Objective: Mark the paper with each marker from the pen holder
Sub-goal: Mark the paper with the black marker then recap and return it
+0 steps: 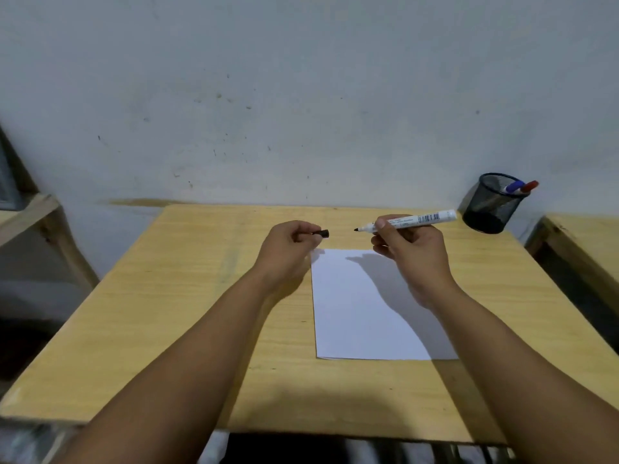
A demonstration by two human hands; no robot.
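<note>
The wooden table (167, 296) carried smooth white paper (355, 316), unmarked. The left hand (288, 249) pinched a black cap (322, 233); the right hand (412, 249) clamped the uncapped marker (415, 220). The mesh pen holder (490, 204) stood at the far-right corner.

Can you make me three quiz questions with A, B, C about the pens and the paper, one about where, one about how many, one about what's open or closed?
1. Where is the mesh pen holder?
A. far right corner of the wooden table
B. on the paper
C. near left corner

2. How many markers stand in the pen holder?
A. none
B. two
C. five

3. What state is the black marker in?
A. capped
B. uncapped
C. lying on the paper

Answers:
1. A, it stands by the wall, beyond the right hand.
2. B, a blue-capped marker and a red-capped marker poke out.
3. B, its black tip is bare, and the left hand holds the black cap apart from it, above the blank white paper.
</note>
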